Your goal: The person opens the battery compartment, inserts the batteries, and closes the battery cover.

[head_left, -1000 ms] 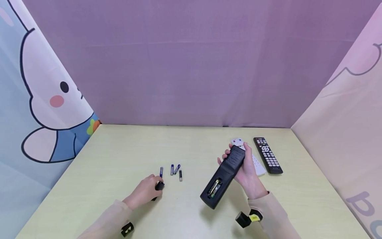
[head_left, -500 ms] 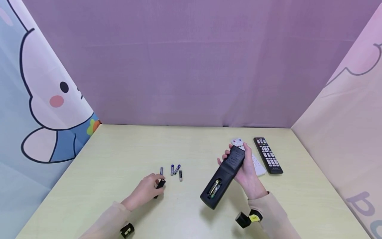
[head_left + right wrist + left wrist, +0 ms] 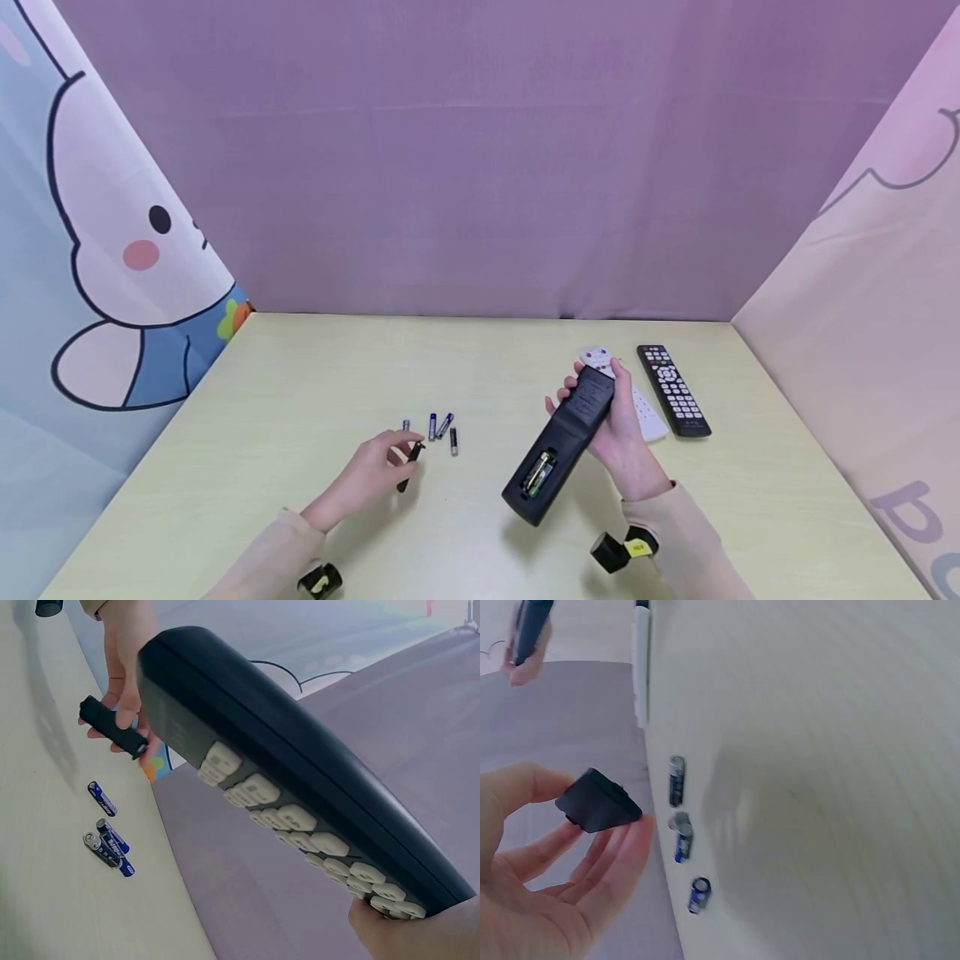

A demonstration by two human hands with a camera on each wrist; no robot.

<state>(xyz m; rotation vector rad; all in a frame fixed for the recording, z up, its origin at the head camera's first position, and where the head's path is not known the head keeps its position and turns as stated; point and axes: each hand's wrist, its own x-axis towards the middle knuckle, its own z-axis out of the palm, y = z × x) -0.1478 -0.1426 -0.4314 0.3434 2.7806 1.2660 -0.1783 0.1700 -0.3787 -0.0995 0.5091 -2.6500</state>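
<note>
My right hand grips a black remote control above the table, its back turned to the head camera. At its lower end the battery compartment lies uncovered, with a gold-and-dark battery inside. The right wrist view shows the pale buttons on the other face. To the left, my left hand pinches a small black battery cover between thumb and fingers, raised over the table in the left wrist view. Several loose blue-and-silver batteries lie just beyond the left hand, one partly hidden by its fingers.
A white remote lies behind my right hand, partly covered by it. Right of that is another black remote, buttons up. A purple cloth hangs at the table's back edge, with printed cloths on both sides.
My left hand has shifted slightly to the right and turned the battery cover, which now shows more edge-on. The right hand and its remote control have stayed nearly still.
</note>
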